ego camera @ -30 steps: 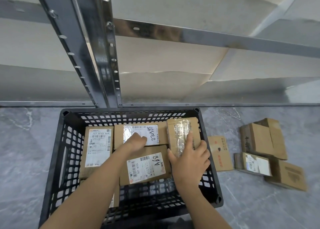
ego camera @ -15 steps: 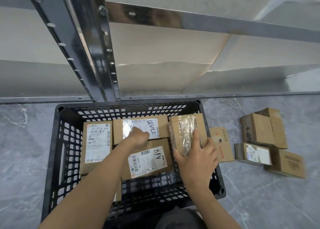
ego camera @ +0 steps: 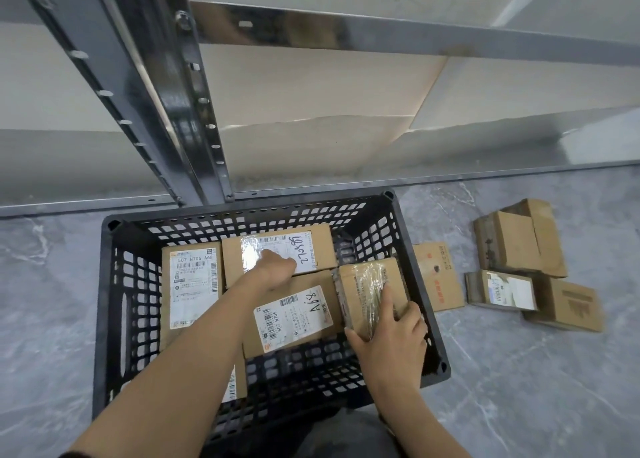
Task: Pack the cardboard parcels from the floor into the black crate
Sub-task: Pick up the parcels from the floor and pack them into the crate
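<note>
Head view shows the black crate (ego camera: 104,284) holding a few cardboard parcels (ego camera: 192,284), the right hand (ego camera: 391,336) gripping a taped parcel (ego camera: 367,288) at its right side, the left hand (ego camera: 277,267) resting on a far parcel (ego camera: 322,246) with its fingers too hidden to tell, and four more parcels (ego camera: 512,246) waiting on the floor (ego camera: 519,371) at the right.

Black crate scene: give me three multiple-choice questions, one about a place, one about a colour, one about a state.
1. Where do the unpacked parcels lie? A on the floor right of the crate; B on the shelf; C left of the crate.
2. The crate's colour? A blue; B black; C white.
3. The right-hand grip: A hangs idle; B holds a pen; C holds the taped parcel.
Answers: 1A, cartons sit beyond its right wall; 2B, black lattice walls; 3C, it clasps that parcel.
</note>
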